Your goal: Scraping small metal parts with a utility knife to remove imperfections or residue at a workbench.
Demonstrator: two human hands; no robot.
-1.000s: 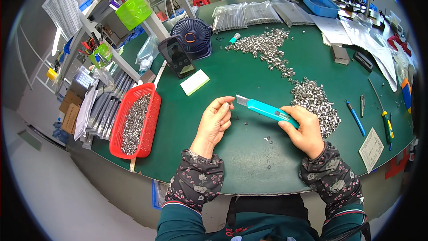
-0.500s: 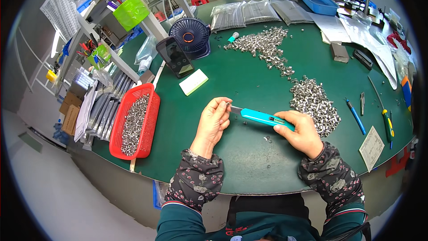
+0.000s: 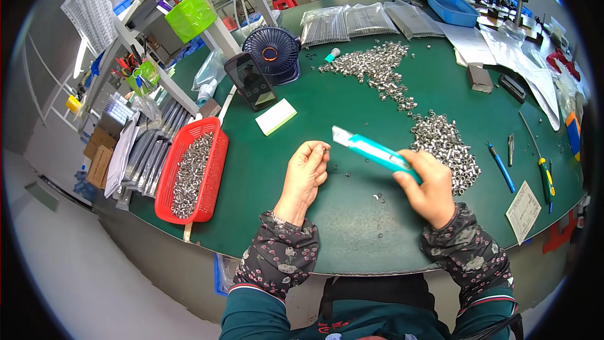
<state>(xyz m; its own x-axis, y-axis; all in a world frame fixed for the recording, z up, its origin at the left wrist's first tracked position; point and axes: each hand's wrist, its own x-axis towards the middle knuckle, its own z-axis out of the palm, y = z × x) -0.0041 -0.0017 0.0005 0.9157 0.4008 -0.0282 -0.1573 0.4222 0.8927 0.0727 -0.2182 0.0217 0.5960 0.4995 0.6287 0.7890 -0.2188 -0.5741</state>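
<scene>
My right hand (image 3: 428, 186) is wrapped round a turquoise utility knife (image 3: 380, 154), its blade out and tilted up to the left. The blade is apart from my left hand (image 3: 305, 176), whose thumb and forefinger are pinched together on a small metal ring (image 3: 326, 148), mostly hidden by the fingertips. To the right of the knife lies a heap of small metal rings (image 3: 443, 151). Another pile of rings (image 3: 377, 66) spreads farther back. On the left stands a red plastic basket (image 3: 220, 164) with many such metal pieces in it. Tiny dark scraps (image 3: 377, 198) lie between my hands.
A phone (image 3: 250, 82) leans by a dark blue fan (image 3: 272, 53), near a pad of paper (image 3: 275, 117). Bagged parts (image 3: 371, 20) and a blue tray (image 3: 452, 7) line the back. At right lie a blue pen (image 3: 501, 167), a screwdriver (image 3: 545, 176) and a paper card (image 3: 523, 211).
The knife blade has come away from the ring at my left fingertips. My right hand has tilted the knife more upward. My left hand keeps its pinch, nearly in place.
</scene>
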